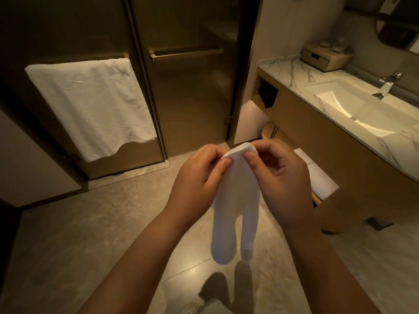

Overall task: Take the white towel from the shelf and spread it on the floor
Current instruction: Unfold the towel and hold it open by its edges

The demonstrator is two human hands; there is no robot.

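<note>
The white towel [235,200] hung folded in mid-air above the floor [90,223], its two rolled ends dangling; the left hand [199,177] pinched its top edge between thumb and fingers, and the right hand [278,175] pinched the same top just beside it; a larger towel [90,103] draped over a rail on the glass door; more folded white cloth [317,177] lay on a low shelf beneath the tabletop [294,69].
</note>
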